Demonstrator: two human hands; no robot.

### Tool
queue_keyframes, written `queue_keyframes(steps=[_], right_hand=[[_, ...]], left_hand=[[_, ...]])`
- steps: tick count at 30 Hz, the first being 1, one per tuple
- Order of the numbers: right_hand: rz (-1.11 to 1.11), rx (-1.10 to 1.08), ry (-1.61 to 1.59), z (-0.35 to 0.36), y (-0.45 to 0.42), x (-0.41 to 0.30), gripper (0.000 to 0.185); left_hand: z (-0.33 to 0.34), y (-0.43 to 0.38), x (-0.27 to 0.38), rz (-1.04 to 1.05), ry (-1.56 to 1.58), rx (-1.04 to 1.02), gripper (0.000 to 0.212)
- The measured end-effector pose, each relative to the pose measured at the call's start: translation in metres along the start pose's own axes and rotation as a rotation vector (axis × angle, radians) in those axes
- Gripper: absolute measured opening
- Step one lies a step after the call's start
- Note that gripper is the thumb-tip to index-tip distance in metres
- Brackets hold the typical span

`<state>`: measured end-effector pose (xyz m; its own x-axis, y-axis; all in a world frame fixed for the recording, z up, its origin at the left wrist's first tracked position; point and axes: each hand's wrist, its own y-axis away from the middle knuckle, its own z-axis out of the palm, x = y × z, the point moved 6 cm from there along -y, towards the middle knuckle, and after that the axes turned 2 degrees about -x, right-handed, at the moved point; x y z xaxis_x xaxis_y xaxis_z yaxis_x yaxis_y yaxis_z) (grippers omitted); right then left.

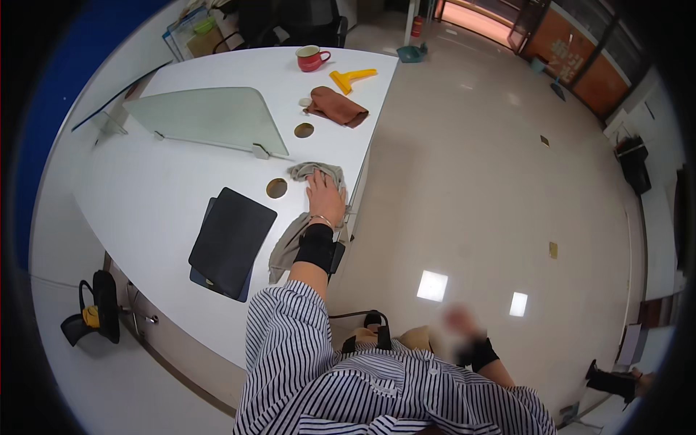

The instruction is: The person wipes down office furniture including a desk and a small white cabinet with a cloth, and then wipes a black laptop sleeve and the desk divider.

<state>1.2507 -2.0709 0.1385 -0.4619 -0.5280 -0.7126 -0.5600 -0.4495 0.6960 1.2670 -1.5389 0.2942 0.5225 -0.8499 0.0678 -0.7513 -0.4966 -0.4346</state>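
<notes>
My left hand [326, 202] presses down on a crumpled grey cloth [318, 168], near the right edge of the white desk [163, 179]. Part of the cloth trails back under the wrist, which wears a bracelet and a black wrist band. Away from the desk, low over the floor, my right hand [459, 319] is blurred; its fingers and anything in them cannot be made out. Left of the cloth lies a black flat mat or folder [234, 239] on top of a dark blue one [201, 278]. A round cable hole [277, 188] sits close to the fingers.
A frosted glass divider [212, 117] stands across the desk. Beyond it are a folded brown cloth [338, 107], a yellow squeegee [348, 80], a red mug [310, 58] and a second cable hole [304, 130]. Office chairs [310, 22] stand behind; a green dustpan [411, 54] lies on the tiled floor.
</notes>
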Motion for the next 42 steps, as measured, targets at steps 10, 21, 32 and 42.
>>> queue_keyframes(steps=[10, 21, 32, 42], right_hand=[[0.002, -0.111, 0.325, -0.038, -0.096, -0.164, 0.033], [-0.121, -0.38, 0.48, -0.057, -0.215, -0.309, 0.032], [-1.433, -0.283, 0.755, 0.149, -0.223, -0.594, 0.051], [-1.496, -0.174, 1.306, 0.228, -0.268, -0.618, 0.031]], left_hand=[[-0.007, 0.011, 0.036, -0.168, 0.082, -0.233, 0.058], [-0.016, -0.035, 0.029, -0.49, -0.051, -0.111, 0.049], [-0.028, -0.035, 0.054, -0.461, 0.19, -0.217, 0.056], [-0.02, -0.066, 0.028, -0.507, -0.031, 0.051, 0.046]])
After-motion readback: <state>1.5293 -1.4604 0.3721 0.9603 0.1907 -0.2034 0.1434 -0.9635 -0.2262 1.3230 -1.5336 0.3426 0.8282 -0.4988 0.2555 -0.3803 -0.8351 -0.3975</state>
